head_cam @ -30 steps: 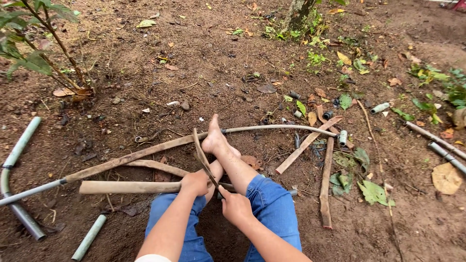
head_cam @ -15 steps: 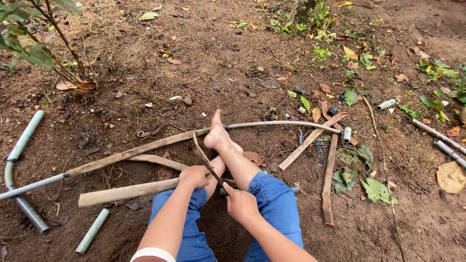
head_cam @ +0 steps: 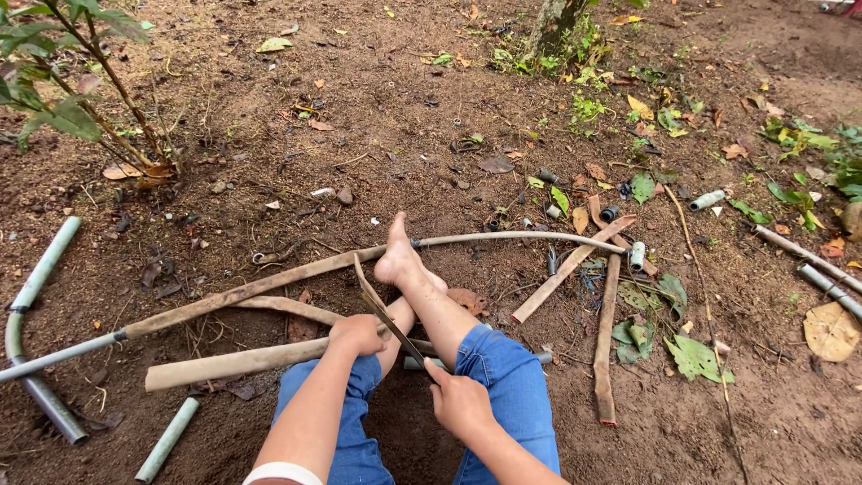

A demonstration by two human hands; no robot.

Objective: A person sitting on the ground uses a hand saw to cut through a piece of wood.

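Left hand (head_cam: 356,333): grip closed around the near part of a thin, curved brown strip of bamboo-like wood (head_cam: 382,310).
Right hand (head_cam: 460,401): grip closed on the lower end of the same strip, nearer the body than the left grip.
Strip: runs diagonally between the two grips and rises past the left one, its upper tip ending just beside the bare foot (head_cam: 400,260).
Foot: ahead of both grips, sole pressed on a long, slender grey-brown bent cane (head_cam: 269,283) lying across the bare soil ground (head_cam: 359,135).
Legs: in blue denim trousers (head_cam: 503,395), under and between the grips.
Left of the left grip: a pale split wooden slat (head_cam: 224,365) and grey plastic pipes (head_cam: 36,287).
Right of the right grip: two flat brown wooden strips (head_cam: 607,341) and scattered green leaves (head_cam: 691,355).
Far beyond the grips: a small leafy shrub (head_cam: 81,90) at upper left.
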